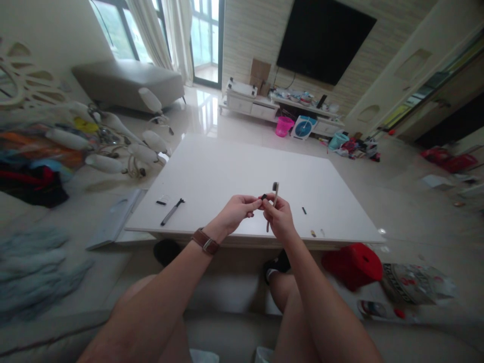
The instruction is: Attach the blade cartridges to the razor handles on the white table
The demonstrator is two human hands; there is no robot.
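Observation:
My left hand, with a brown watch on its wrist, is closed, thumb and fingertips pinching a small black piece above the white table. My right hand grips the same piece from the other side. Tucked upright between its fingers is a toothbrush with dark bristles and a beige handle. On the table to the left lies what looks like a grey and black razor. Near it is a small black strip by a clear plastic bit. The black piece's exact kind is too small to tell.
The white table spans the space before me. A thin black bit and a tiny yellow-and-black piece lie at right. A red stool stands beside the table's right front. Lamp arms with white shades crowd the left.

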